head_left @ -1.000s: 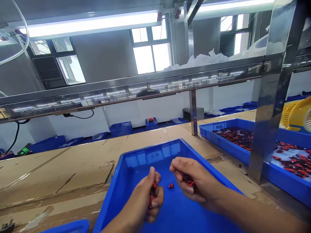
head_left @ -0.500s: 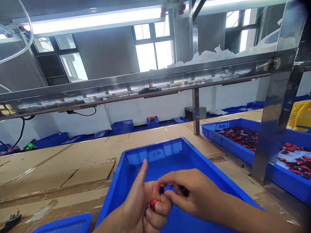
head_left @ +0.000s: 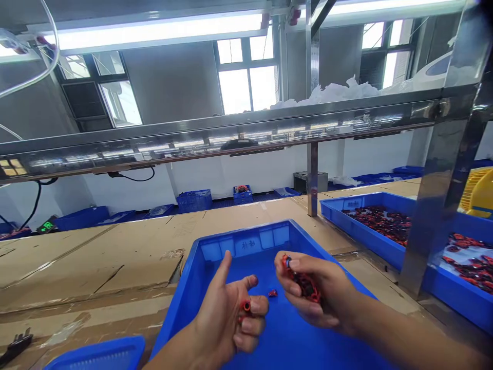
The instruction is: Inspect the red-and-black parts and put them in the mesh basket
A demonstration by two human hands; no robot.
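Note:
Over the blue tray [head_left: 287, 226], my left hand [head_left: 227, 318] is turned palm up with its thumb raised. Its curled fingers hold a small red-and-black part [head_left: 245, 307]. To the right, my right hand [head_left: 323, 288] is closed around several red-and-black parts [head_left: 306, 288], one of them pinched between thumb and forefinger. The exact kind of these parts is too small to make out. A single red part [head_left: 272, 293] lies on the tray floor between my hands, touched by neither.
At right, a second blue tray [head_left: 327, 208] holds many red-and-black parts behind a metal post [head_left: 431, 205]. A metal shelf beam [head_left: 231, 131] crosses above the cardboard-covered table [head_left: 127, 246]. A smaller blue tray [head_left: 100, 354] and a black plug [head_left: 17, 347] sit at lower left.
My right hand has drawn away from my left and turned, showing the parts in its grasp. A red-and-black part that was between my hands has left my left hand's fingertips.

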